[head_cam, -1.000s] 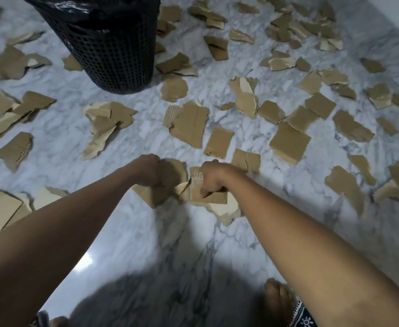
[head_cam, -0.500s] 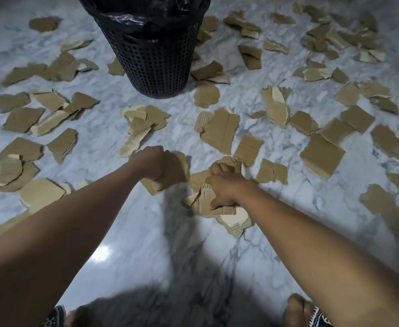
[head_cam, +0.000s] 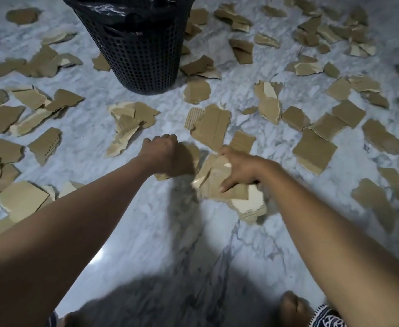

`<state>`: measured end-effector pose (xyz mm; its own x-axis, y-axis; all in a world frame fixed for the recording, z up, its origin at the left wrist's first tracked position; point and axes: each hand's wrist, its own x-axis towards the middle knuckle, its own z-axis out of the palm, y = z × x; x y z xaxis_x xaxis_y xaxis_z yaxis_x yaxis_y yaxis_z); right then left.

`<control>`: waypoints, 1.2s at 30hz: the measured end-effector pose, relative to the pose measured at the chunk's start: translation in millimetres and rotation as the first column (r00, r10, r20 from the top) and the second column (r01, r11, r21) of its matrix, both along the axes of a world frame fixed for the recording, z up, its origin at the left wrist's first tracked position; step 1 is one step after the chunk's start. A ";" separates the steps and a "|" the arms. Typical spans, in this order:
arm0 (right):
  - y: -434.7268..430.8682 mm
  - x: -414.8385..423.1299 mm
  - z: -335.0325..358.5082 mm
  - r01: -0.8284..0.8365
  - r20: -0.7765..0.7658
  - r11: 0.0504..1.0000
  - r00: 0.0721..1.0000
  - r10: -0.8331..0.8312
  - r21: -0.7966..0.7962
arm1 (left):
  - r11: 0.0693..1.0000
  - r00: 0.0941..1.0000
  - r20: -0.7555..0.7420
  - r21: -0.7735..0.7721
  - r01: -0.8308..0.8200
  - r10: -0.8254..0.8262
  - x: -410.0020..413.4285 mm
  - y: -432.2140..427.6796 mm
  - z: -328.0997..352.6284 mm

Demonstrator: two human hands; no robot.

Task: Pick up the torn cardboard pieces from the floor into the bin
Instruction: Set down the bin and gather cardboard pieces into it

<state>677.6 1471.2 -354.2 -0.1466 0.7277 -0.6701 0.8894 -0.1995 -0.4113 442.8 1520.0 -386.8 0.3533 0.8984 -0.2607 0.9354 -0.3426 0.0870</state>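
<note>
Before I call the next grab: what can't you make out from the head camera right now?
Head view only.
Inside of the bin: cut off by the top edge, so its fill level is unknown.
Cardboard piece gripped by the left hand: mostly covered by the hand and its shadow.
Stack held by the right hand: pieces overlap and blur, so the count is unclear.
</note>
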 end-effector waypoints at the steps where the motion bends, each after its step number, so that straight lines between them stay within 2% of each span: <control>1: 4.3 20.3 8.0 0.077 0.001 0.997 0.997 -0.077 -0.022 | 0.999 0.999 -0.008 0.005 0.053 -0.053 5.0 -0.9 -0.8; 4: 7.5 78.1 26.8 0.293 0.008 0.956 0.956 -0.293 -0.026 | 0.974 0.975 -0.004 0.039 0.222 -0.222 26.9 -7.2 -2.5; 7: -1.0 106.6 12.5 0.450 0.029 0.893 0.893 -0.449 -0.032 | 0.948 0.941 0.120 0.046 0.314 -0.318 55.4 -12.9 -6.5; 10: -5.1 104.4 -22.4 0.390 0.109 0.920 0.914 -0.391 0.031 | 0.910 0.899 0.149 0.113 0.399 -0.412 84.4 -16.7 -10.7; 12: -2.9 97.1 -31.7 0.307 0.196 0.950 0.930 -0.312 0.059 | 0.877 0.871 0.110 0.086 0.472 -0.480 101.5 -18.2 -14.8; 13: 0.6 96.2 -33.9 0.321 0.195 0.945 0.925 -0.326 0.058 | 0.864 0.861 0.072 0.044 0.501 -0.503 109.6 -18.5 -16.7; 15: 3.8 98.1 -38.6 0.339 0.127 0.941 0.932 -0.338 0.015 | 0.847 0.848 -0.007 -0.050 0.529 -0.530 123.5 -16.8 -19.9; 18: -0.2 106.6 -38.8 0.404 0.091 0.915 0.912 -0.401 -0.017 | 0.818 0.824 -0.010 -0.130 0.560 -0.566 135.9 -12.7 -19.9; 22: -2.1 132.0 -30.5 0.529 0.108 0.848 0.842 -0.529 0.030 | 0.808 0.811 0.039 -0.078 0.585 -0.583 131.9 -13.8 -13.1; 24: 11.5 160.4 -45.1 0.600 0.037 0.799 0.798 -0.601 0.036 | 0.797 0.797 -0.016 -0.015 0.604 -0.604 123.1 -21.3 -11.0; 26: 24.6 162.1 -36.6 0.697 -0.085 0.717 0.715 -0.694 0.011 | 0.786 0.785 -0.069 0.015 0.618 -0.615 110.7 -34.1 -12.6; 28: 33.9 126.6 -6.1 0.751 -0.203 0.658 0.636 -0.744 -0.059 | 0.811 0.810 -0.068 0.005 0.584 -0.583 95.2 -46.5 -19.1; 30: 48.8 89.3 8.2 0.748 -0.305 0.637 0.572 -0.761 -0.187 | 0.880 0.882 -0.017 -0.084 0.468 -0.471 75.5 -54.9 -24.1; 33: 74.7 35.4 -3.7 0.718 -0.316 0.645 0.568 -0.760 -0.259 | 0.937 0.968 0.044 -0.242 0.252 -0.248 35.7 -62.3 -27.6; 34: 83.5 22.4 -10.7 0.710 -0.338 0.642 0.551 -0.763 -0.291 | 0.940 0.977 0.043 -0.266 0.215 -0.211 22.0 -65.3 -27.3; 36: 110.3 10.6 -52.8 0.682 -0.372 0.691 0.593 -0.714 -0.238 | 0.953 0.986 0.001 -0.255 0.163 -0.168 -0.3 -73.6 -24.3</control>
<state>688.2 1581.5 -407.0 0.1236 0.6832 -0.7197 0.2160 -0.7264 -0.6524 442.6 1446.4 -411.1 0.4836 0.7314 -0.4808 0.8700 -0.4618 0.1727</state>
